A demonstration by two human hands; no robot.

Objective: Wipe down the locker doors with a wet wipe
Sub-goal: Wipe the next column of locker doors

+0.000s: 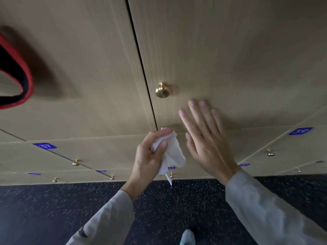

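Note:
A tan wood-grain locker door with a round brass knob fills the upper right. My left hand grips a crumpled white wet wipe just below the door's lower left corner, at the dark seam between two doors. My right hand is held flat with straight fingers near the lower part of that door, right of the knob; whether it touches the surface is unclear. Another tan door lies left of the seam.
Below are smaller numbered lockers with blue labels and small brass knobs. A dark speckled floor runs along the bottom, with a shoe tip on it. A red and black strap hangs at the left edge.

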